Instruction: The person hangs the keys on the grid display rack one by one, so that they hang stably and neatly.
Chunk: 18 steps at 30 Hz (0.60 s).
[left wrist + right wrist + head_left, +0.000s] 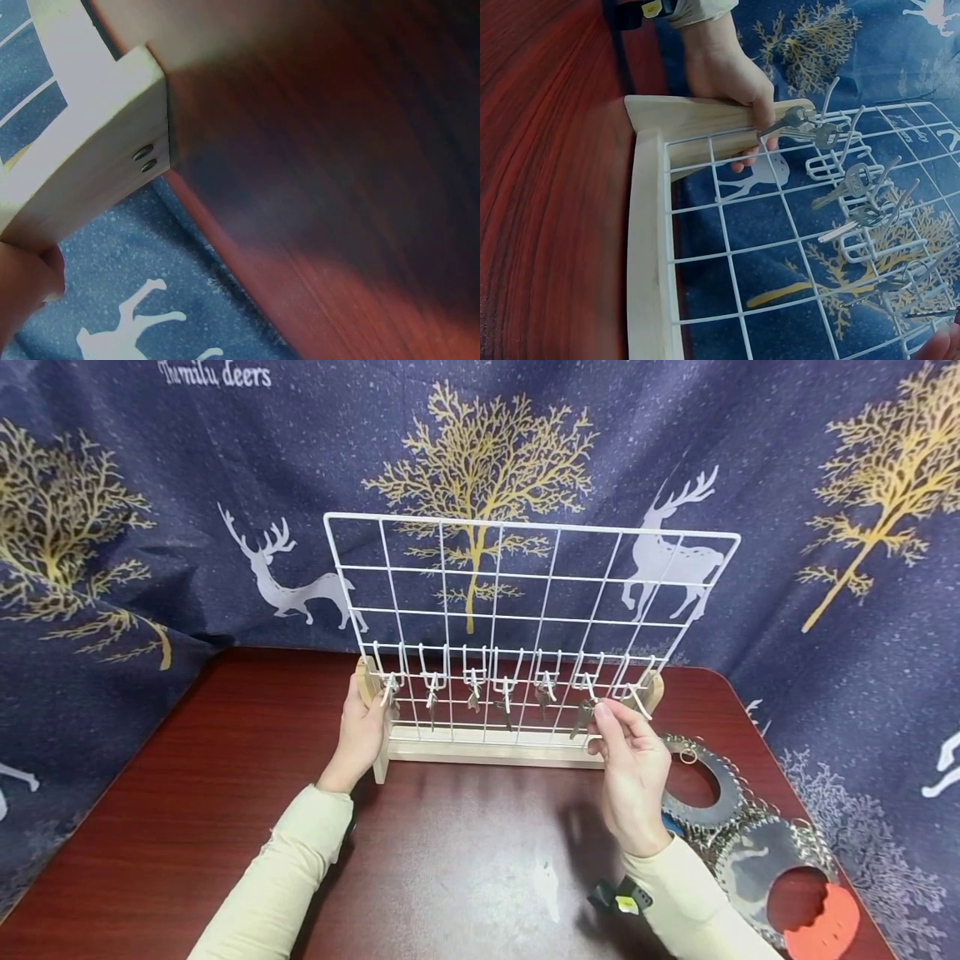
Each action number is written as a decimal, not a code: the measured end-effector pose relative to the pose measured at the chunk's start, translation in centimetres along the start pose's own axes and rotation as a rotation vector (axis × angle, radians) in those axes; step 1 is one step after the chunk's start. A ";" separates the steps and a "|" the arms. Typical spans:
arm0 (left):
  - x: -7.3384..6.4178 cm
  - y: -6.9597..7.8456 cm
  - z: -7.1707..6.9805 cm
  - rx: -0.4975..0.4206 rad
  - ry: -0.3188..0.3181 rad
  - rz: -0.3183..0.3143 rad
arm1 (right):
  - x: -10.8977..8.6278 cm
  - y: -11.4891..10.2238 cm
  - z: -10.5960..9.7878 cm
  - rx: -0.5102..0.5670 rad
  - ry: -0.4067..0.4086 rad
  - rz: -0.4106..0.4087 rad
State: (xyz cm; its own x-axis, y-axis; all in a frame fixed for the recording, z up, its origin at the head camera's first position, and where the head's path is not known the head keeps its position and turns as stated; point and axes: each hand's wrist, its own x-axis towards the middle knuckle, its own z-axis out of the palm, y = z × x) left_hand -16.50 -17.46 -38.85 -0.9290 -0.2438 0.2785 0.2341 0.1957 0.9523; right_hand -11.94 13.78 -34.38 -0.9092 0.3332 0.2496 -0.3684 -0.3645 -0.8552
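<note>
A white wire grid rack (532, 527) on a wooden base (495, 749) stands before me, several hooks lining its lower part. Small metal keys (855, 180) hang from the hooks. My left hand (358, 735) grips the rack's left wooden side post (97, 172), its thumb and fingers around the post in the right wrist view. At the second hook from the right, my right hand (633, 768) pinches a key (582, 720) at its top, by the hook's tip. Only fingertips (936, 346) of that hand show in the right wrist view's lower corner.
Right of the rack lie two large flat grey rings (708, 814) edged with many small metal loops. A red-orange curved piece (825, 927) is at the table's right edge. A dark blue printed cloth (285, 460) hangs behind the reddish-brown table (225, 777).
</note>
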 end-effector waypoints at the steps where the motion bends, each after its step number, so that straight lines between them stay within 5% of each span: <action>1: 0.0 0.0 0.0 -0.001 0.000 0.000 | 0.0 0.0 0.0 0.000 0.000 0.000; 12: 0.1 -0.3 0.1 -0.034 0.014 0.013 | 0.1 -0.1 -0.1 -0.001 -0.006 0.001; 18: 0.1 -0.2 0.0 0.026 0.012 -0.008 | 0.1 0.1 -0.2 0.007 -0.001 0.020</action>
State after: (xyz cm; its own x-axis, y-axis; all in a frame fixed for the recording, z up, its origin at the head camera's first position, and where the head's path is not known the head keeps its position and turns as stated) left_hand -16.60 -17.52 -39.00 -0.9272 -0.2570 0.2724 0.2189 0.2180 0.9511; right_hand -12.00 13.89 -34.56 -0.9166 0.3249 0.2330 -0.3515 -0.3773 -0.8568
